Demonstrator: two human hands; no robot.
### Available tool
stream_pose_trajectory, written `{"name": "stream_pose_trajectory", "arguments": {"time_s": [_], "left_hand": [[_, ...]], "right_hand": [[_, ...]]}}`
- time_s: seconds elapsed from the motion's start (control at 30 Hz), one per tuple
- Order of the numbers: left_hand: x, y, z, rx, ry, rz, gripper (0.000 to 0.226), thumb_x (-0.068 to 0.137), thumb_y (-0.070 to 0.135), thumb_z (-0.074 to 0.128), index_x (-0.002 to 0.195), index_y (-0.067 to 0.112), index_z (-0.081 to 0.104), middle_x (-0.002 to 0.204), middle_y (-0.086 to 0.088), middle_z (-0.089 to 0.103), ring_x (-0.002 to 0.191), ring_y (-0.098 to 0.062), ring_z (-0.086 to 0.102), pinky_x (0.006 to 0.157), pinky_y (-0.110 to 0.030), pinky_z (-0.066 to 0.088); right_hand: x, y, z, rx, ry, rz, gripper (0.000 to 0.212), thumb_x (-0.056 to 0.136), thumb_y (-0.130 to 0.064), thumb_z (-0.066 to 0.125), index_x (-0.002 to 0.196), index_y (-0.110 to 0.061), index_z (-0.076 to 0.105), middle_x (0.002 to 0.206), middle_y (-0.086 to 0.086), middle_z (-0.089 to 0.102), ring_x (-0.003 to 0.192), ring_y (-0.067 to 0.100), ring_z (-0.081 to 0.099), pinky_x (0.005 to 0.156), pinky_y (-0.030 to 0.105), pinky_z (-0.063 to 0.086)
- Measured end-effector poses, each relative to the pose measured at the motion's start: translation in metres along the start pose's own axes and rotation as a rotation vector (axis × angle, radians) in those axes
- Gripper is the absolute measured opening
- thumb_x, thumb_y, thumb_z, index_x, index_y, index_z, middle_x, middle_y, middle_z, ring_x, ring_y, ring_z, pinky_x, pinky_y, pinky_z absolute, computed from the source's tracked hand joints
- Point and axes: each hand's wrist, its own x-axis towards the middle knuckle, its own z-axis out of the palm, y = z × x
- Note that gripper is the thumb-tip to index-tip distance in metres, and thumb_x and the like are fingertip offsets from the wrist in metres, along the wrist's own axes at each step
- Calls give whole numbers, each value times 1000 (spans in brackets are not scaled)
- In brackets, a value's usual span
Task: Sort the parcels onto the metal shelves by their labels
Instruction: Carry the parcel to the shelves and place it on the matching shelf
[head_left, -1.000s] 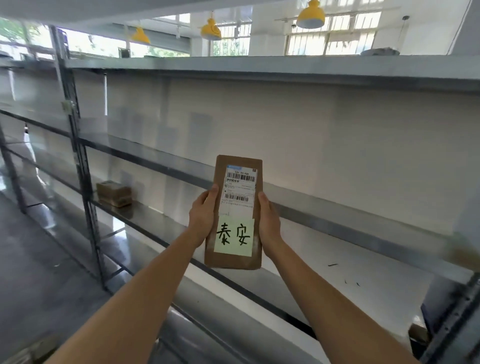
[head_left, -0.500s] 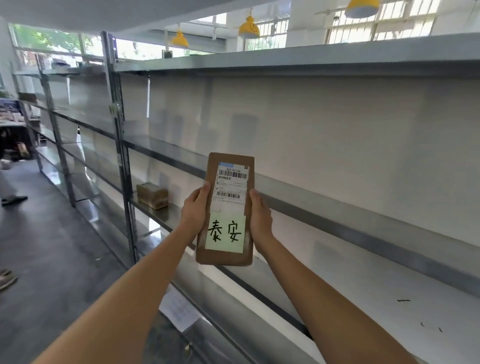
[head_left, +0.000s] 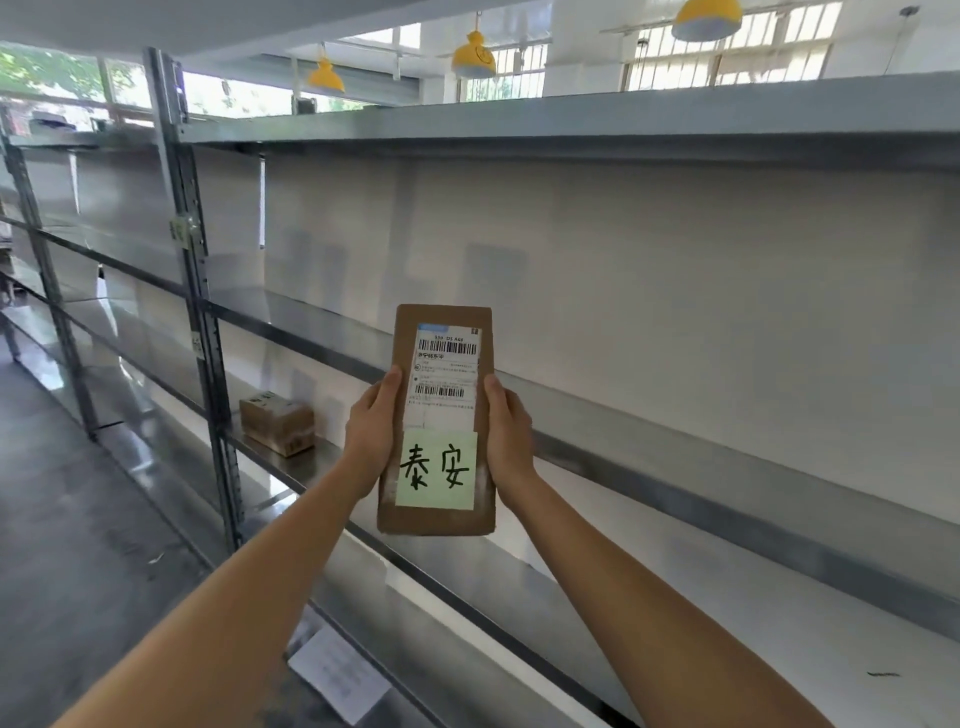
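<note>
A flat brown cardboard parcel (head_left: 440, 519) stands upright in front of me, held between both hands. It carries a white barcode label and a pale green note with two handwritten black characters. My left hand (head_left: 370, 431) grips its left edge, thumb on the front. My right hand (head_left: 509, 441) grips its right edge the same way. Behind the parcel run the long metal shelves (head_left: 675, 431), several levels high. A small brown cardboard box (head_left: 277, 422) sits on the middle shelf to the left of my hands.
A metal upright post (head_left: 205, 332) divides the shelf bays at the left. A white sheet of paper (head_left: 337, 675) lies on the lowest shelf near my left arm. A grey floor aisle (head_left: 62, 519) runs along the left. Yellow lamps (head_left: 474, 54) hang above.
The view has swung a little to the right and upward along the shelves. The parcel stays upright in both hands, at about the same place before me.
</note>
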Motion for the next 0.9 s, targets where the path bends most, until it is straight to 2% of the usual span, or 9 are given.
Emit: {"name": "stream_pose_trajectory", "arguments": {"time_s": [0.17,0.3,0.37,0.43,0.5,0.6,0.77,0.9], "left_hand": [[31,-5,0,42,26,13,49,101,55,38,109,14,63,91,-6,75,78,-21,73,70,-30,57],[55,-10,-8,58,62,-11,55,97,61,40,111,15,66,94,-8,77,86,-27,74,82,-41,60],[69,-11,-16,61,84,-24,59,96,63,40,114,13,66,94,-7,77,86,-28,75,81,-42,60],[81,-11,-24,61,103,-23,59,97,61,41,115,11,66,93,-8,77,84,-28,75,78,-40,61],[92,-13,-33,64,123,-22,56,98,58,41,114,10,66,93,-9,76,83,-27,74,75,-38,60],[106,-17,-43,67,153,-30,50,99,56,41,112,14,66,91,-5,76,80,-23,73,71,-32,58],[131,-24,-69,52,167,-48,46,100,56,40,108,17,64,84,0,74,70,-16,71,61,-25,52],[150,-26,-99,56,147,-28,44,101,54,40,110,17,63,84,1,72,70,-15,70,62,-24,52]], "right_hand": [[35,13,17,17,-32,15,41,103,-53,42,120,-21,60,112,0,70,94,12,67,80,26,51],[61,20,35,32,-64,31,44,103,-53,42,125,-19,59,108,0,69,87,6,65,71,20,47],[73,20,46,24,-87,26,45,103,-54,41,126,-19,60,108,-1,68,88,9,64,75,25,48],[83,22,61,23,-113,26,48,102,-55,41,127,-19,61,112,1,69,96,16,67,92,36,52],[91,25,77,27,-123,35,51,101,-58,41,127,-18,61,116,3,71,102,20,68,101,44,52],[100,30,97,25,-130,42,53,101,-59,41,128,-18,61,118,5,72,104,22,70,101,46,53],[113,32,131,24,-144,51,53,101,-59,41,130,-19,59,120,5,71,104,21,69,97,39,54],[116,33,168,50,-115,59,51,102,-55,42,128,-15,60,118,8,72,104,25,71,99,45,55]]}}
